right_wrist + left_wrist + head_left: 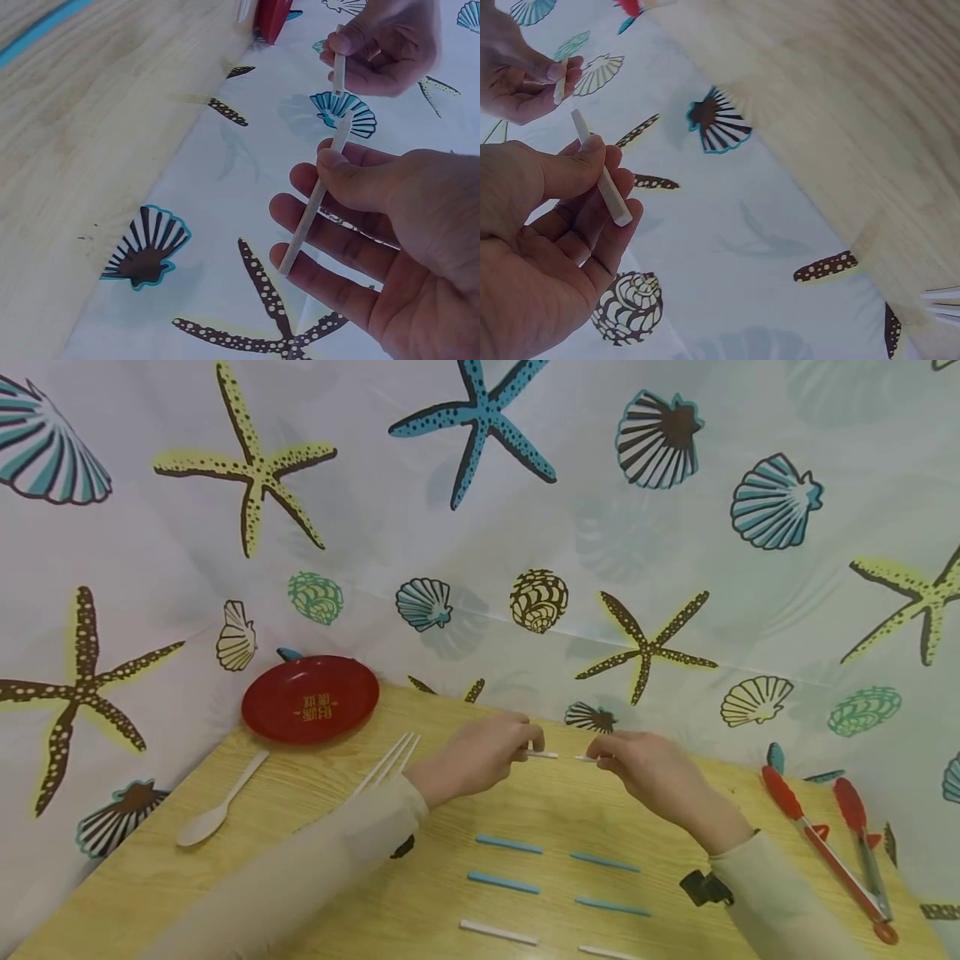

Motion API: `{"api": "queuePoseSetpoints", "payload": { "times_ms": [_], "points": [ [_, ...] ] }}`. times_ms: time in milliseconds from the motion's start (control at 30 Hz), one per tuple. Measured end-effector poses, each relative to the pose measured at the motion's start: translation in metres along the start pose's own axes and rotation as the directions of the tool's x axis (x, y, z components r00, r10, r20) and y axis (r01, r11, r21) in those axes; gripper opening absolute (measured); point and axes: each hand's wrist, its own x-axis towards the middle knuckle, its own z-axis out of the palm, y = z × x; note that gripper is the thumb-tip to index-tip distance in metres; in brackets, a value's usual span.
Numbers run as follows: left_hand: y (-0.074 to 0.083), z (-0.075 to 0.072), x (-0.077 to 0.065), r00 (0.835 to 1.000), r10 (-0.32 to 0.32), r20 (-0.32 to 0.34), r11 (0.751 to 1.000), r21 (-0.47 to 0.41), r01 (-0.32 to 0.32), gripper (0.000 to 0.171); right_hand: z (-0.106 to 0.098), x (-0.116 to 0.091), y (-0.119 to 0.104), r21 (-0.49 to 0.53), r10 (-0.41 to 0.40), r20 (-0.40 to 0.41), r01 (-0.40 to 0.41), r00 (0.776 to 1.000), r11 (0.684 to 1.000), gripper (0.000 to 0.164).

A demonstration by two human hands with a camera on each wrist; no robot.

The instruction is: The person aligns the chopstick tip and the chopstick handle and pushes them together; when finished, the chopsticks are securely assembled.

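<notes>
My left hand [480, 758] pinches a short white stick [613, 193] between thumb and fingers. A second white stick [306, 229] is pinched in my right hand [660, 775], lying across its fingers. Both hands are raised at the far side of the table, and the sticks point toward each other with a small gap between them. On the table nearer to me lie two blue sticks on the left [504, 882] and two on the right [611, 906]. A white stick [498, 932] and another white stick [607, 952] lie nearest, the latter cut off by the frame.
A red plate [309, 700] with gold characters leans at the back left. In front of it lies a white spoon [225, 802]. White prongs [386, 764] are partly hidden by my left forearm. Red-tipped tongs [840, 868] lie right. A patterned cloth [480, 543] hangs behind.
</notes>
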Motion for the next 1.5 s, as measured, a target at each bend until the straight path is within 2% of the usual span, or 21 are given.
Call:
{"api": "queuePoseSetpoints", "payload": {
  "times_ms": [133, 333, 533, 767, 1067, 1333, 1500],
  "points": [
    [0.002, -0.008, 0.002, 0.999, 0.018, -0.041, 0.999, -0.045, -0.02, 0.017, -0.005, 0.003, -0.003, -0.008, -0.009, -0.022, 0.009, 1.0, 1.0, 0.017],
    [0.007, -0.007, 0.003, 0.999, 0.028, -0.032, 0.996, -0.082, -0.03, 0.016, -0.005, 0.0, -0.006, 0.002, 0.014, -0.008, -0.014, 1.0, 1.0, 0.017],
    [0.008, -0.007, 0.006, 0.999, 0.021, -0.04, 0.997, -0.069, -0.024, 0.016, -0.006, 0.0, -0.005, 0.008, 0.016, -0.016, -0.016, 1.0, 1.0, 0.018],
    [0.009, -0.004, 0.009, 0.997, 0.057, -0.048, 0.997, -0.056, -0.06, 0.017, -0.007, -0.001, -0.003, 0.004, 0.009, -0.028, -0.009, 1.0, 1.0, 0.018],
    [0.009, 0.002, 0.008, 0.991, 0.096, -0.09, 0.995, -0.025, -0.098, 0.02, -0.006, 0.001, -0.006, 0.077, 0.015, -0.045, -0.011, 0.999, 0.997, 0.01],
    [0.009, 0.006, 0.005, 0.971, 0.178, -0.162, 0.984, 0.0, -0.18, 0.028, -0.003, 0.0, -0.011, 0.025, -0.091, -0.096, 0.094, 0.991, 0.995, 0.013],
    [0.009, 0.009, 0.002, 0.966, 0.19, -0.178, 0.981, 0.004, -0.192, 0.031, 0.003, 0.0, -0.014, 0.013, -0.102, -0.116, 0.104, 0.988, 0.994, 0.014]
  ]
}}
